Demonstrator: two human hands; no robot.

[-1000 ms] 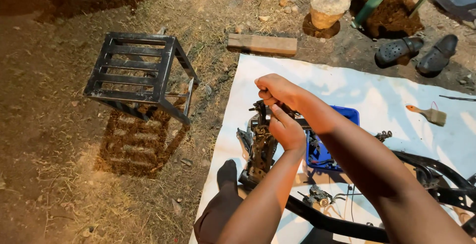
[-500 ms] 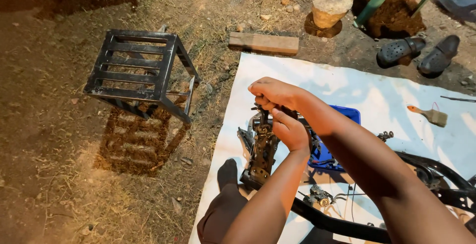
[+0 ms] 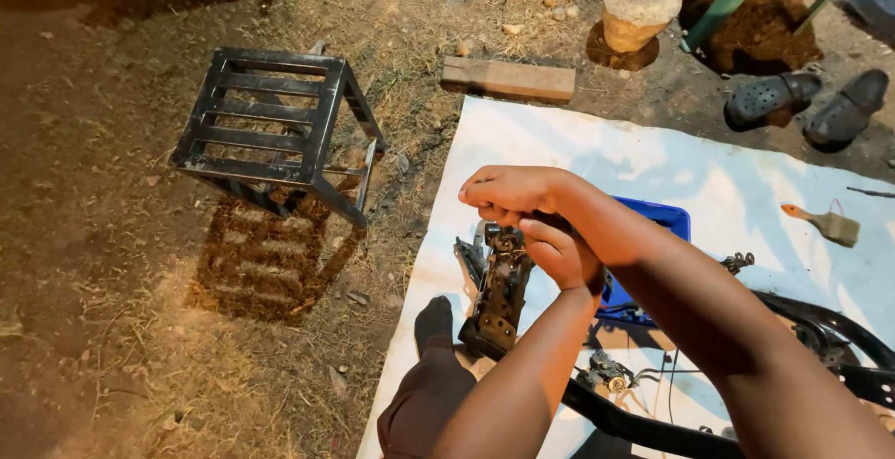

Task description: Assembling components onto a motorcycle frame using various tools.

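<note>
A grimy metal mechanical part (image 3: 499, 296) stands upright on a white sheet (image 3: 559, 147). My right hand (image 3: 511, 193) reaches in from the right and closes over the part's top end. Just below it, my left hand (image 3: 561, 254) grips the upper right side of the same part, fingers curled against it. The part's lower end rests by my dark-clad leg (image 3: 431, 366). Behind my hands sits a blue tray (image 3: 660, 221), mostly hidden by my right forearm.
A black slatted metal stand (image 3: 270, 123) sits on the dirt to the left. Beyond the sheet lie a wooden block (image 3: 508, 79), a stump (image 3: 639, 7) and two black sandals (image 3: 774, 100). A paintbrush (image 3: 825, 224), small parts (image 3: 606, 375) and black frame tubing (image 3: 820, 324) lie on the sheet.
Both hands have sunk slightly lower onto the top of the metal part and still grip it. The part itself stays upright in the same place.
</note>
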